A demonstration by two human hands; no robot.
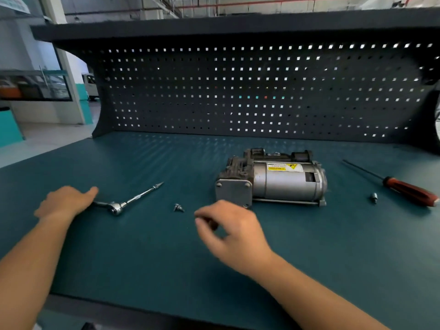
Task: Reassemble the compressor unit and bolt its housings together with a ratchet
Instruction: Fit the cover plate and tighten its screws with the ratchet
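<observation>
The compressor unit (273, 181) lies on its side on the green bench mat, its square end plate facing me. A ratchet (128, 202) with a long extension lies to its left. My left hand (65, 202) covers the ratchet's handle with the fingers curled over it. My right hand (234, 231) hovers just in front of the end plate, motion-blurred, fingertips drawn together. The blur hides whether they pinch anything. One loose bolt (178, 207) lies between my hands. A second bolt (373, 197) lies right of the compressor.
A red-handled screwdriver (409, 190) lies at the far right, its shaft pointing back-left. A dark pegboard (238, 91) rises behind the bench mat (166, 258). The front edge of the bench runs under my forearms.
</observation>
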